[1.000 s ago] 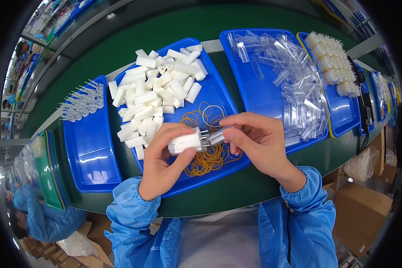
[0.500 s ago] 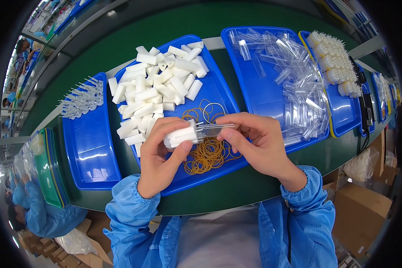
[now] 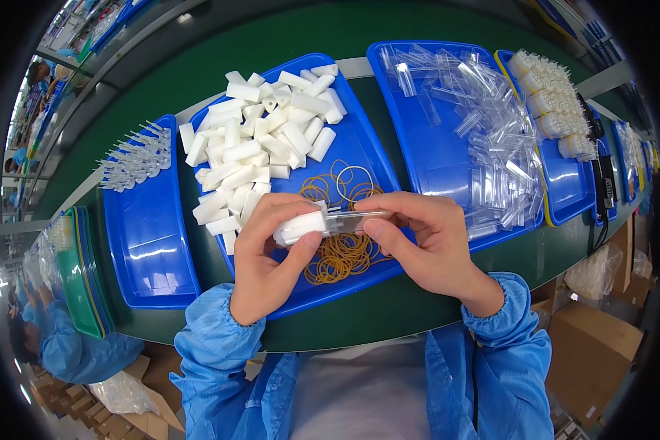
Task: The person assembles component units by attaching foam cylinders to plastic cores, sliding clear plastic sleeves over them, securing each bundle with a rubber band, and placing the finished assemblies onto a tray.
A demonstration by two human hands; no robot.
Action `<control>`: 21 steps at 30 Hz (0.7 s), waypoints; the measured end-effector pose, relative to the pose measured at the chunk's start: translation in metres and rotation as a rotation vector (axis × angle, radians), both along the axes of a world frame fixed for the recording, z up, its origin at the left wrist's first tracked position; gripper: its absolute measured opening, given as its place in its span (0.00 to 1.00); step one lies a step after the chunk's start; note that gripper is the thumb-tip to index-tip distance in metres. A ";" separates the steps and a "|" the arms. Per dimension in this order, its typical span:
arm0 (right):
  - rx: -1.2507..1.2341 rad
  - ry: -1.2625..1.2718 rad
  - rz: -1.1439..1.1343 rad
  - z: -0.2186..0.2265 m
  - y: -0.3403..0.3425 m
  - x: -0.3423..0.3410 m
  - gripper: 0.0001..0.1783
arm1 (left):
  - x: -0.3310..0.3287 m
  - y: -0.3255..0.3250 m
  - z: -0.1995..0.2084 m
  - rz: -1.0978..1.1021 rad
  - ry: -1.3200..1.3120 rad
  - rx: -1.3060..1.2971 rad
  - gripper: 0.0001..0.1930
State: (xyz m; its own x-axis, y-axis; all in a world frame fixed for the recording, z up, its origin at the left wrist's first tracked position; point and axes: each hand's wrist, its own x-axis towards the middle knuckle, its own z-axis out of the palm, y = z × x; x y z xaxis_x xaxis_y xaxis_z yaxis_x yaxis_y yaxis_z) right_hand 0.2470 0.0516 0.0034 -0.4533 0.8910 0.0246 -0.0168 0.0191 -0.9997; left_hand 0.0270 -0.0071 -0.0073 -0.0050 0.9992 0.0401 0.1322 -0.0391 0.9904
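My left hand [image 3: 260, 268] is closed around a bundle of white foam pieces [image 3: 301, 226], with thin pale stems sticking out of its right end. Between thumb and forefinger my right hand [image 3: 433, 238] pinches a clear plastic sleeve [image 3: 348, 222], whose left end meets the stems. Whether the sleeve goes over a stem or lies beside it, I cannot tell. Below both hands lie tan rubber bands [image 3: 337, 260] in a blue tray [image 3: 356, 110]. The same tray bears a heap of white foam pieces [image 3: 264, 139] beyond my left hand.
To the right, a blue tray [image 3: 425, 158] holds many clear plastic sleeves [image 3: 491, 150]. Past it, bundled white pieces [image 3: 550, 99] fill part of another tray. At left, a blue tray [image 3: 154, 257] carries clear stemmed parts [image 3: 136, 161]. Cardboard boxes [image 3: 590, 352] stand below right; a co-worker's blue sleeve [image 3: 81, 352] shows lower left.
The clear sleeve and the bundle have tilted slightly in my fingers. My right fingertips have shifted a little along the sleeve; both hands keep their hold.
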 end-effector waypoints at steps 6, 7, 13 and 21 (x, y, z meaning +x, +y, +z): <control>0.122 -0.044 0.030 -0.001 0.000 -0.001 0.12 | 0.000 0.000 -0.001 0.021 0.031 -0.002 0.13; 0.165 -0.076 0.059 -0.001 0.001 0.000 0.14 | 0.001 0.000 -0.001 0.021 0.030 -0.003 0.13; 0.240 -0.083 -0.027 -0.008 -0.003 -0.004 0.14 | 0.001 0.000 -0.002 0.017 0.008 -0.016 0.12; 0.082 -0.031 -0.001 -0.011 -0.003 -0.002 0.13 | 0.000 -0.001 -0.005 -0.024 -0.007 0.031 0.12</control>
State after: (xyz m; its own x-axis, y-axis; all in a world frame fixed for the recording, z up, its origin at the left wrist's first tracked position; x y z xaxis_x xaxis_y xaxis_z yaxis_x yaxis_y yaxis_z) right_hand 0.2451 0.0482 -0.0072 -0.4543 0.8869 0.0840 0.0140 0.1014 -0.9948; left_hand 0.0266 -0.0079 -0.0118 0.0188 0.9973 0.0709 0.1236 -0.0727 0.9897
